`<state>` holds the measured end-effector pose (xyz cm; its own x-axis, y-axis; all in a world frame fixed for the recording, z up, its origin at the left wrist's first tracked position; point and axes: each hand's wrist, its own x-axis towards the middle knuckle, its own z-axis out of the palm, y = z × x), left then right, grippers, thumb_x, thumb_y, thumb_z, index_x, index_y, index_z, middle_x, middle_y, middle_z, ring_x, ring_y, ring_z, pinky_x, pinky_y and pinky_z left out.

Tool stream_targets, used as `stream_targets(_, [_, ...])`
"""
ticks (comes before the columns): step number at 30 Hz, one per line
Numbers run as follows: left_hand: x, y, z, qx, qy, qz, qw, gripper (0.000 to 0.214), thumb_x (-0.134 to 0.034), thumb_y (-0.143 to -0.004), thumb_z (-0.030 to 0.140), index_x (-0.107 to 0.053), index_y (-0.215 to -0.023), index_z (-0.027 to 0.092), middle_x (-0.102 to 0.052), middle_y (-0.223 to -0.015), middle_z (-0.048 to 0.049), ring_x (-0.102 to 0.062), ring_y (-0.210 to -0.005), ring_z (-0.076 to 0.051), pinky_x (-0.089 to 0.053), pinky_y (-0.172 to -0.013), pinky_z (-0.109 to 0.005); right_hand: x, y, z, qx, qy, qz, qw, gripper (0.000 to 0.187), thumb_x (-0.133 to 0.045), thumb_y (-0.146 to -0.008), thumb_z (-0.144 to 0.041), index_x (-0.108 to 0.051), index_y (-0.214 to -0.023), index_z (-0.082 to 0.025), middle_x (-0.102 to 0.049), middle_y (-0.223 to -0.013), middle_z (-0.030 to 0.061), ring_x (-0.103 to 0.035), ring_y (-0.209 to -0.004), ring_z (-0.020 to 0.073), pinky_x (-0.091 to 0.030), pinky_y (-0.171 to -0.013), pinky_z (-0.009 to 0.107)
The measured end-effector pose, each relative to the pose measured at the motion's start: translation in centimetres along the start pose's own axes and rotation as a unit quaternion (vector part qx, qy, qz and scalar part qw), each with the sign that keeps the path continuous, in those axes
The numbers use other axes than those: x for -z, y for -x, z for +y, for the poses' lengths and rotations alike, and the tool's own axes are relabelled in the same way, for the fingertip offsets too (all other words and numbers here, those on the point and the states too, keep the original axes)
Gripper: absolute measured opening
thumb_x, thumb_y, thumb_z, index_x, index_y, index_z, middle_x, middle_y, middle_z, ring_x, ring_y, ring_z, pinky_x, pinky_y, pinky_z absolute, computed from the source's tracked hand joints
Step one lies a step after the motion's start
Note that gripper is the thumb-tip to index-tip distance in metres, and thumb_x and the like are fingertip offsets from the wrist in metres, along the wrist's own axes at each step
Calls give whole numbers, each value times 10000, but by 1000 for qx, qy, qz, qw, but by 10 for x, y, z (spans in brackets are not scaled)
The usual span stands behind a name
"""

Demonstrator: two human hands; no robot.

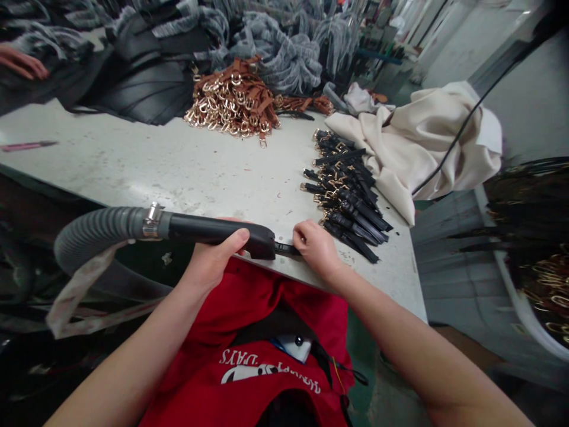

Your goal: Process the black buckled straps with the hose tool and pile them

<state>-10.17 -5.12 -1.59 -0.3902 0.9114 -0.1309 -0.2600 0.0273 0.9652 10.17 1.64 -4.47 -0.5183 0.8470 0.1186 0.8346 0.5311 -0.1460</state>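
My left hand (217,255) is wrapped round a black hot-air gun nozzle or handle (200,228), whose rear end joins a grey ribbed hose (106,228) through a metal clamp (152,220). Just beyond its blunt front end, my right hand (317,249) pinches a short black strap (287,248) at the table's front edge. The strap's left end meets the mouth of the black tool; whether it reaches inside I cannot tell. To the right of my right hand lies a pile of black straps with gold buckles (347,190).
Brown straps with gold buckles (235,98) are heaped at the back of the table (200,166). Beige cloth (427,136) drapes over the right corner, beside a grey bin (453,261). A pen (29,146) lies at left, near another person's hand (22,62).
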Motion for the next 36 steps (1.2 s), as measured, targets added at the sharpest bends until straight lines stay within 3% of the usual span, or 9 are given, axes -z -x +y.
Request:
stream_targets(2, [1,0,0,-7,-4,-7,1000,297,-844,-555,352,-699,-761,194,-690,-688,-11,-611,-551,-150,-532,-488,-262,-5,8,2,-18,-42,23,999,245,-429,-974,-186,-667,-920,-172,-661,-876,71,-598,-809,175,-402,-702,268])
stream_targets(8, [-2,0,4,-17,-20,-5,1000,285,-843,-560,374,-697,-752,221,-713,-740,-17,-638,-593,-179,-539,-491,-284,8,6,-7,172,44,-59,982,217,-467,-951,-136,-680,-982,-156,-673,-891,97,-578,-774,190,-355,-660,307])
stream_targets(17, [-1,2,3,-4,-4,9,1000,298,-842,-551,349,-670,-757,220,-712,-754,-23,-633,-591,-177,-524,-466,-283,28,-18,-13,328,103,-133,929,275,-389,-970,-87,-662,-994,-117,-673,-891,117,-600,-817,207,-382,-691,325])
stream_targets(20, [1,2,2,-12,-16,4,1000,271,-831,-576,341,-676,-766,226,-696,-721,-17,-624,-575,-176,-518,-471,-292,16,-16,-8,254,68,-118,958,253,-415,-963,-108,-668,-968,-119,-675,-903,117,-601,-800,203,-390,-686,316])
stream_targets(22, [1,2,1,-17,-27,-7,999,257,-823,-596,351,-685,-773,227,-698,-724,-17,-624,-570,-177,-522,-487,-302,6,-10,-3,115,23,-66,991,239,-429,-958,-135,-667,-944,-120,-672,-905,117,-604,-808,206,-401,-692,307])
stream_targets(25, [2,2,2,-15,-29,-20,999,251,-820,-609,362,-689,-778,230,-713,-759,-20,-636,-586,-186,-535,-514,-315,-3,3,3,-41,-67,25,997,244,-420,-960,-165,-660,-926,-141,-664,-891,95,-599,-840,201,-414,-737,293])
stream_targets(29, [3,2,4,-13,-30,-10,999,278,-829,-592,375,-680,-777,229,-698,-717,-11,-638,-592,-188,-521,-505,-303,-6,21,3,-1,-114,25,993,233,-465,-965,-256,-681,-944,-171,-676,-921,92,-588,-869,219,-407,-795,327])
stream_targets(32, [0,1,6,-13,-39,-14,999,296,-840,-581,370,-680,-782,223,-701,-719,-12,-635,-604,-181,-515,-512,-289,-8,28,1,-29,-140,13,990,197,-501,-946,-246,-687,-962,-185,-673,-942,88,-583,-904,226,-401,-820,342])
stream_targets(36, [-17,-7,6,-50,-83,-74,993,208,-806,-640,336,-699,-770,213,-685,-709,-12,-578,-568,-150,-475,-498,-263,-14,28,2,-57,-184,9,981,153,-529,-921,-215,-678,-939,-186,-656,-942,80,-574,-925,220,-402,-819,336])
